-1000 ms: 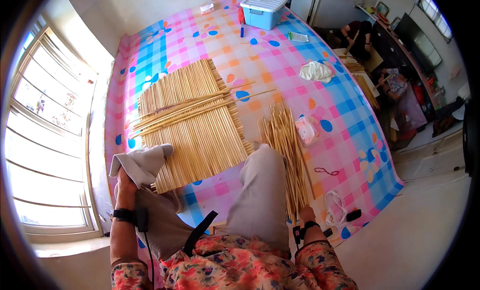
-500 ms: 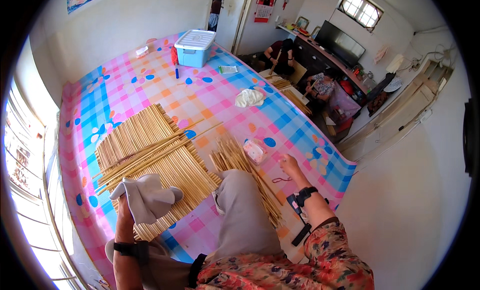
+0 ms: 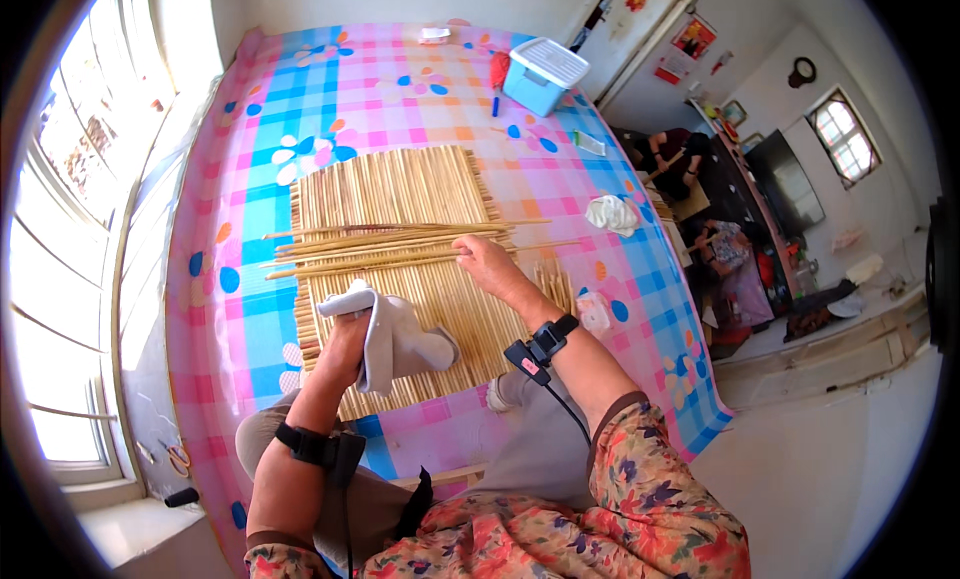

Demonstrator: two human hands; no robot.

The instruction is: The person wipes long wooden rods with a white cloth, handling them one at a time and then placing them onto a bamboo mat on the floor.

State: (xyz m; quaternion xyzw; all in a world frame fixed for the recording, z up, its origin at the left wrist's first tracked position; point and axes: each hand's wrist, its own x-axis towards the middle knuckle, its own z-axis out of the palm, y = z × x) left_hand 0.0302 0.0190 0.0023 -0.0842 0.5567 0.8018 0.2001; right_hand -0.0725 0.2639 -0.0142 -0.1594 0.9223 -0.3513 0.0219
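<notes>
A mat-like layer of pale yellow sticks (image 3: 390, 191) lies on the checked cover before me. Across its middle lie several longer loose sticks (image 3: 345, 255). My left hand (image 3: 346, 347) is closed on a grey cloth (image 3: 392, 341), which hangs over the near part of the layer and hides most of the fingers. Over the right part of the loose sticks is my right hand (image 3: 488, 263), its thumb and fingers pinched together at them. Exactly how many it grips is hidden.
Right of the layer are a pile of thinner sticks (image 3: 553, 283) and a pink packet (image 3: 594, 313). Farther off sit a white crumpled cloth (image 3: 612, 215) and a blue lidded box (image 3: 543, 79). Scissors (image 3: 178, 460) lie by the left window. Two people work beyond the right edge.
My right hand has come from the right, beside the pink packet, over to the loose sticks. The view has turned to the left. The left hand still holds the grey cloth.
</notes>
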